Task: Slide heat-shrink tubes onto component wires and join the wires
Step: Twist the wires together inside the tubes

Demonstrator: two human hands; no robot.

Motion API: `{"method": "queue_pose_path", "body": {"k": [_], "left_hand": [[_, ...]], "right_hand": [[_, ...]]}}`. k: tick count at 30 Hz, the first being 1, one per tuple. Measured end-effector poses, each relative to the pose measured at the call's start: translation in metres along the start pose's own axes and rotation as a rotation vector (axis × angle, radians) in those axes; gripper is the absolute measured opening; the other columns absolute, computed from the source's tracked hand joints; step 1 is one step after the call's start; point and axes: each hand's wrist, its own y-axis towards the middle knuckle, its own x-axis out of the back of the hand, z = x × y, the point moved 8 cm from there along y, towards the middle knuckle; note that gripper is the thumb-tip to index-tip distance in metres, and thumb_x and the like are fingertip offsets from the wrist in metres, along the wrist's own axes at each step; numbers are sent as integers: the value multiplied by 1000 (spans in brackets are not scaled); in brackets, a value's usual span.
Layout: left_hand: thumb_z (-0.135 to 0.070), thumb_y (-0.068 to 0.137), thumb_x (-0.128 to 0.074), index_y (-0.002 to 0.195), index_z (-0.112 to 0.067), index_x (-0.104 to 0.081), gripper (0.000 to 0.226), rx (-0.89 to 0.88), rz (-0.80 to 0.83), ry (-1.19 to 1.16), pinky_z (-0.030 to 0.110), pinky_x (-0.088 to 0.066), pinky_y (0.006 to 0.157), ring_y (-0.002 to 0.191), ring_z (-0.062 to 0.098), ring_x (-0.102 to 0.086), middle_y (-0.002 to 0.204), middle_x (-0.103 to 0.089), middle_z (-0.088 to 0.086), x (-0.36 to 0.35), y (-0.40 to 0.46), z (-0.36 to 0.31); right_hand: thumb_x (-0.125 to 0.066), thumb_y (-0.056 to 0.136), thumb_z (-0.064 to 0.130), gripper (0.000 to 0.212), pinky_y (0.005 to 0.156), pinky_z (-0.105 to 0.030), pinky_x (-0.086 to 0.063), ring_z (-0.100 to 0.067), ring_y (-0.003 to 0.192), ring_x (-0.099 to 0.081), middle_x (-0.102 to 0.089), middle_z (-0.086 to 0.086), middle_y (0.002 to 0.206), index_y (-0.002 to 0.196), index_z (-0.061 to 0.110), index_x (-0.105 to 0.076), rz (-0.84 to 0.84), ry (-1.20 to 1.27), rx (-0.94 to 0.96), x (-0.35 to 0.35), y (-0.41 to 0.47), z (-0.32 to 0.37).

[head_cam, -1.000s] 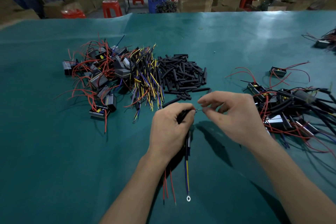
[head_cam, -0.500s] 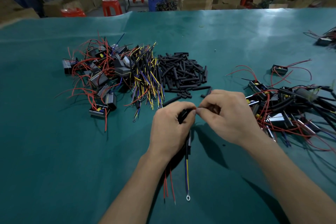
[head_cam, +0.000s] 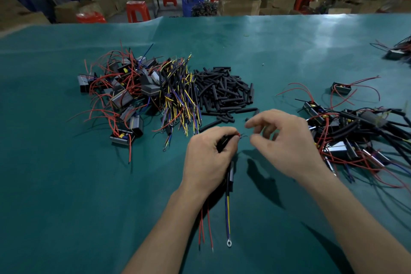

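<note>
Right hand [head_cam: 287, 142] has pulled back from the wire ends it was pinching 0.5 s ago; now just beside them, fingers loosely curled, holding nothing. Left hand [head_cam: 209, 158] unchanged above the tabletop [head_cam: 66, 184], gripping a black heat-shrink tube [head_cam: 223, 143] with bare wire tips [head_cam: 241, 136] protruding at its fingertips. Blue-yellow ring-terminal wire [head_cam: 227, 213] and two red wires [head_cam: 205, 227] hang below the left wrist. Loose tube pile [head_cam: 224, 91] sits beyond the hands.
</note>
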Motion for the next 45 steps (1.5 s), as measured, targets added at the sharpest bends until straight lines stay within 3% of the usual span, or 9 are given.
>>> {"method": "queue_pose_path", "body": {"k": [3, 8, 13, 16, 21, 26, 30, 37, 45], "left_hand": [[-12, 87, -71, 94, -13, -78, 10, -1, -1, -7, 11, -44, 72, 75, -11, -58, 90, -75, -8, 0, 0, -1], [-13, 87, -70, 95, -13, -78, 11, -9, -22, -4, 10, -44, 72, 75, -12, -58, 91, -76, -8, 2, 0, -1], [-12, 87, -70, 94, -15, -77, 11, -32, -15, 33, 15, -46, 72, 76, -5, -61, 89, -75, -10, 1, -1, 0], [-11, 86, -70, 92, -17, -77, 10, -48, -18, 26, 11, -43, 72, 74, -13, -57, 89, -74, -11, 0, -1, -2], [-12, 86, -73, 94, -19, -77, 11, -94, -12, 41, 8, -42, 71, 73, -13, -56, 91, -73, -11, 0, -1, -8], [-15, 88, -70, 103, -19, -73, 16, -7, -40, 42, 7, -38, 71, 70, -13, -52, 85, -65, -21, 4, 0, -1], [-23, 86, -69, 102, -27, -61, 18, 49, -48, -10, 19, -41, 65, 64, -3, -53, 77, -62, -18, 5, -2, 2], [-20, 89, -72, 88, -27, -47, 26, 84, -14, 20, 17, -32, 56, 58, 3, -47, 69, -52, -16, 5, -1, 0], [-17, 83, -50, 84, -17, -53, 3, 53, 86, -16, 27, -35, 62, 63, 6, -45, 67, -49, -13, 0, -1, -9]], "right_hand": [[-87, 76, 13, 20, 63, -10, -38, -12, 68, -58, -65, 9, 83, 93, 21, -80, -25, -86, 223, 4, -5, 16], [-84, 86, 19, 10, 63, -42, -53, -24, 74, -64, -69, -2, 82, 94, 14, -83, -33, -160, 351, -2, -6, 22], [-76, 88, 18, 9, 62, -38, -51, -19, 69, -59, -64, 3, 75, 82, 13, -78, 7, -188, 316, -7, -6, 26], [-71, 80, 21, 14, 58, -28, -42, -10, 59, -51, -59, 9, 61, 67, 17, -72, 38, -129, 103, -13, -1, 15], [-66, 77, 12, 23, 42, -24, -24, -12, 43, -35, -47, 3, 49, 54, 14, -70, 110, 518, -578, -36, -8, -33], [-71, 75, 24, 8, 58, -28, -48, -10, 60, -58, -71, 5, 74, 77, 29, -78, 131, 459, -382, -28, -2, -26], [-80, 85, 11, 8, 65, -44, -54, -16, 59, -61, -74, -6, 72, 82, 19, -79, 209, 365, -295, -31, -3, -27], [-84, 79, 10, 12, 60, -13, -46, 0, 57, -62, -70, 14, 65, 75, 20, -80, -93, 29, 110, 1, -11, 10], [-78, 86, 7, 4, 61, -42, -56, -25, 68, -70, -75, -3, 81, 88, 10, -80, -154, -118, 354, -1, -20, 33]]}}
